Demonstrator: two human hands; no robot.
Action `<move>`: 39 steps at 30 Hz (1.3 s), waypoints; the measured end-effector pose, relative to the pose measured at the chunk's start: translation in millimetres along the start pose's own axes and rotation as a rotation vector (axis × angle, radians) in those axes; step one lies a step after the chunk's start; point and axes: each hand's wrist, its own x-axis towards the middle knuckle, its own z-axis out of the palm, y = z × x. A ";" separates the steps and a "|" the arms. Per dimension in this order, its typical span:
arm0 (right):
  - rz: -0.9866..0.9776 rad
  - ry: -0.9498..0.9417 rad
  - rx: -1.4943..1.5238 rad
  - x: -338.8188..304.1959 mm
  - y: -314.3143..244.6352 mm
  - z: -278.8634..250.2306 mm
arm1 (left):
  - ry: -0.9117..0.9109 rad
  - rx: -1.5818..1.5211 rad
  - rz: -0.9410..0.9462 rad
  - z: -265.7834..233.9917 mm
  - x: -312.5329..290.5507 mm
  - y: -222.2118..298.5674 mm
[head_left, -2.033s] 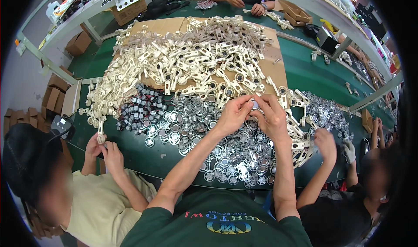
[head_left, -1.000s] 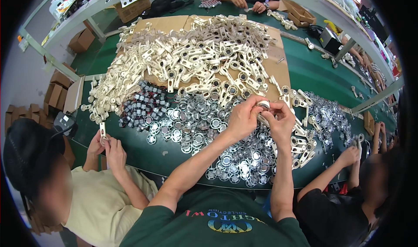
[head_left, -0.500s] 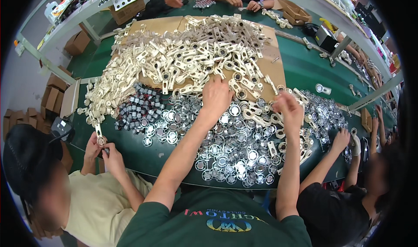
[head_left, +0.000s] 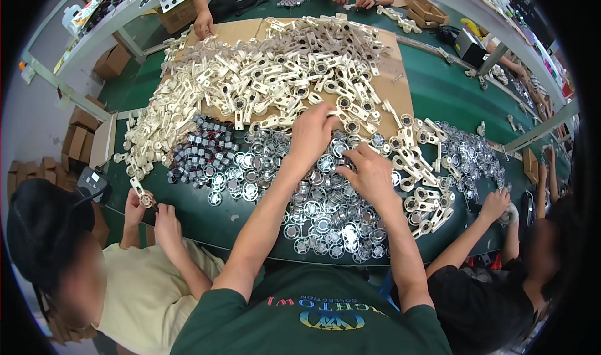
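Note:
My left hand is closed at the near edge of the cream plastic pile, its fingertips pinching a small cream plastic part that is mostly hidden. Just right of it, my right hand reaches over the silver round discs. Its thumb and forefinger are curved and apart at the discs, with nothing plainly held between them. Beyond both hands spreads a large heap of cream plastic arm-shaped parts on brown cardboard. More cream parts with round ends lie to the right of my right hand.
Small dark motor-like blocks are heaped left of the discs. Another silver pile lies at the right. A co-worker at the left holds a cream part; other people's hands work at the right and far side. A shelf frame borders the green table.
My right hand has moved left from the cream parts to the silver discs. My left hand has shifted slightly right. A co-worker's hand at the far side has come down to the cream heap.

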 end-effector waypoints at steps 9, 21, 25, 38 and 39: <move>0.423 0.131 0.822 8.9 14.1 6.8 | -0.104 -1.108 -0.372 -18.5 -14.0 4.9; 0.366 0.201 1.159 11.8 17.4 -6.8 | -0.326 -1.143 -0.309 -7.1 -30.9 16.6; 0.376 0.212 1.124 11.2 23.0 -3.3 | -0.358 -1.086 -0.305 -9.0 -33.4 20.2; 0.258 0.343 0.878 21.8 20.1 7.3 | -0.405 -1.051 -0.304 -1.0 -38.5 16.5; 0.263 0.305 0.776 22.2 20.7 5.2 | -0.399 -1.038 -0.286 0.2 -40.2 19.1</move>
